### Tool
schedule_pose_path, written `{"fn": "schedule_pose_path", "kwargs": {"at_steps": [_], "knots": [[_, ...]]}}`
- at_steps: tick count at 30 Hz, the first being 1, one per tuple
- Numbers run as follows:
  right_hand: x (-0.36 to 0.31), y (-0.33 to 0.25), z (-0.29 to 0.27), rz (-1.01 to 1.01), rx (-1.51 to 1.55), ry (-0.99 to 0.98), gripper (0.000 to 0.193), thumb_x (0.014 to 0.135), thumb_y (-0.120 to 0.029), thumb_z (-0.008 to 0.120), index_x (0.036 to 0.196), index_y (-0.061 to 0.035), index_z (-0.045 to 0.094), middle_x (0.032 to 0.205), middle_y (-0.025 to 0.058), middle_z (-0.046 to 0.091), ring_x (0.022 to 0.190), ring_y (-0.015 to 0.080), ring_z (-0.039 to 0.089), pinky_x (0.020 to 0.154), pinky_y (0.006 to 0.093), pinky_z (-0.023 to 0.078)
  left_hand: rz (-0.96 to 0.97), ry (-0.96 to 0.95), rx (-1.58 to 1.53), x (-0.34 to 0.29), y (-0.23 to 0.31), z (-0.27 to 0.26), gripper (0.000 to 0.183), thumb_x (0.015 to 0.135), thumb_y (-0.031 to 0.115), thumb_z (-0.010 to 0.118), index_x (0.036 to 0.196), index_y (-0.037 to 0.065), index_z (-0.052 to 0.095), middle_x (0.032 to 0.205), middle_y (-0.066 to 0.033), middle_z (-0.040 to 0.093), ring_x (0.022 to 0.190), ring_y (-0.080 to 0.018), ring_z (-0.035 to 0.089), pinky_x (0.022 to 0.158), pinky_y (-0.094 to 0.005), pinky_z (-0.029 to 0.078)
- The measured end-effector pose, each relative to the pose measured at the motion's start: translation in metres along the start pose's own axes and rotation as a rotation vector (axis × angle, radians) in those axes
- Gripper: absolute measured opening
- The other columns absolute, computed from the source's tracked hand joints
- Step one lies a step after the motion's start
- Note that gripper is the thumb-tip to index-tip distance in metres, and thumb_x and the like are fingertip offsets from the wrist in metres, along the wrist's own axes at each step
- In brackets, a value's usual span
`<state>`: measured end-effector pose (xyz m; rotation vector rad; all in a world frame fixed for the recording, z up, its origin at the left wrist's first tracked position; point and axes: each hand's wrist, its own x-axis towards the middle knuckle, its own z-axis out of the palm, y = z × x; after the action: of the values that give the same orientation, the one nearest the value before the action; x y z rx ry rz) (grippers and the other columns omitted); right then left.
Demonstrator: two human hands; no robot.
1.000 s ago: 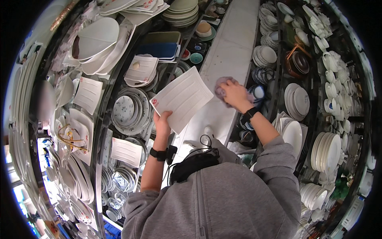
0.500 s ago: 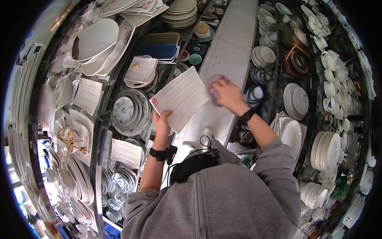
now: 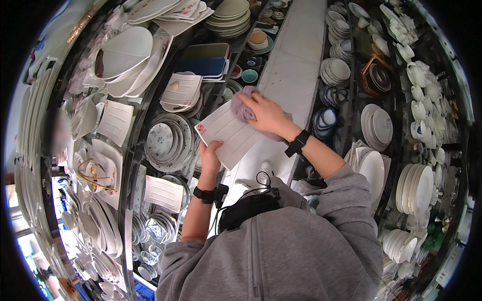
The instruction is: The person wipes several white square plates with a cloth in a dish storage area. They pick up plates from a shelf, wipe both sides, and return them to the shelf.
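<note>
A white rectangular plate (image 3: 228, 135) with ridges and a small red flower motif at one corner is held up in front of me. My left hand (image 3: 210, 154) grips its near left edge, thumb on the upper face. On the plate's far right part, my right hand (image 3: 267, 114) presses a crumpled mauve cloth (image 3: 244, 104) against the surface. Part of the cloth hangs below that hand, past the plate's right edge. Both wrists wear black bands.
Shelves of stacked crockery line both sides of a pale aisle floor (image 3: 288, 65). Similar ridged plates (image 3: 163, 193) and patterned round plates (image 3: 161, 139) lie on the left. White oval plates (image 3: 371, 173) and blue-rimmed bowls (image 3: 325, 119) stand on the right.
My right hand has moved left with the cloth, from beside the plate's right edge onto its face. My left hand keeps its hold on the plate.
</note>
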<state>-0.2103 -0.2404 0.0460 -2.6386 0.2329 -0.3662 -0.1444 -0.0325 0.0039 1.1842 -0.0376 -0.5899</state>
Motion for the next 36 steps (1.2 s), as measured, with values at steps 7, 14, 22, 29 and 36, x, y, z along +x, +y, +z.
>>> {"fn": "schedule_pose_path", "kwargs": {"at_steps": [7, 14, 22, 29, 36], "knots": [[0.005, -0.053, 0.005, -0.252, 0.172, -0.004, 0.063, 0.066, -0.016, 0.065, 0.126, -0.0206, 0.045, 0.099, 0.0071, 0.055, 0.089, 0.0286, 0.056, 0.072, 0.0369, 0.048, -0.014, -0.046, -0.024, -0.001, 0.000, 0.003, 0.040, 0.069, -0.002, 0.051, 0.109, -0.003, 0.049, 0.100, -0.0104, 0.057, 0.089, -0.0211, 0.057, 0.078, -0.0298, 0.046], [0.007, -0.068, -0.001, -0.653, -0.197, 0.139, 0.051, 0.065, -0.017, 0.063, 0.114, -0.0289, 0.054, 0.100, -0.0014, 0.052, 0.082, 0.0220, 0.052, 0.067, 0.0325, 0.048, 0.094, -0.077, -0.008, -0.002, -0.008, 0.004, 0.041, 0.069, 0.000, 0.050, 0.111, -0.003, 0.048, 0.101, -0.0108, 0.057, 0.091, -0.0204, 0.056, 0.079, -0.0300, 0.046], [-0.001, 0.013, -0.003, -0.168, -0.531, 0.087, 0.045, 0.064, -0.016, 0.063, 0.106, -0.0276, 0.056, 0.098, -0.0022, 0.051, 0.081, 0.0217, 0.053, 0.062, 0.0325, 0.048, -0.107, -0.045, 0.064, 0.000, -0.007, -0.010, 0.043, 0.067, 0.000, 0.051, 0.111, -0.003, 0.048, 0.099, -0.0118, 0.057, 0.088, -0.0224, 0.056, 0.078, -0.0328, 0.046], [0.001, -0.077, 0.007, -0.619, -0.201, 0.214, 0.047, 0.067, -0.015, 0.061, 0.111, -0.0292, 0.053, 0.096, -0.0017, 0.050, 0.080, 0.0220, 0.051, 0.061, 0.0309, 0.048, -0.015, 0.032, -0.057, 0.002, -0.026, 0.011, 0.044, 0.068, 0.000, 0.052, 0.112, -0.002, 0.049, 0.098, -0.0102, 0.057, 0.088, -0.0220, 0.056, 0.081, -0.0314, 0.044], [-0.004, 0.022, 0.011, -0.191, -0.486, 0.060, 0.048, 0.071, -0.014, 0.057, 0.116, -0.0282, 0.051, 0.101, 0.0007, 0.051, 0.085, 0.0255, 0.054, 0.065, 0.0355, 0.049, -0.110, -0.057, 0.025, -0.002, -0.005, -0.006, 0.037, 0.069, 0.000, 0.051, 0.106, -0.004, 0.050, 0.096, -0.0120, 0.057, 0.084, -0.0228, 0.056, 0.075, -0.0320, 0.046]]}}
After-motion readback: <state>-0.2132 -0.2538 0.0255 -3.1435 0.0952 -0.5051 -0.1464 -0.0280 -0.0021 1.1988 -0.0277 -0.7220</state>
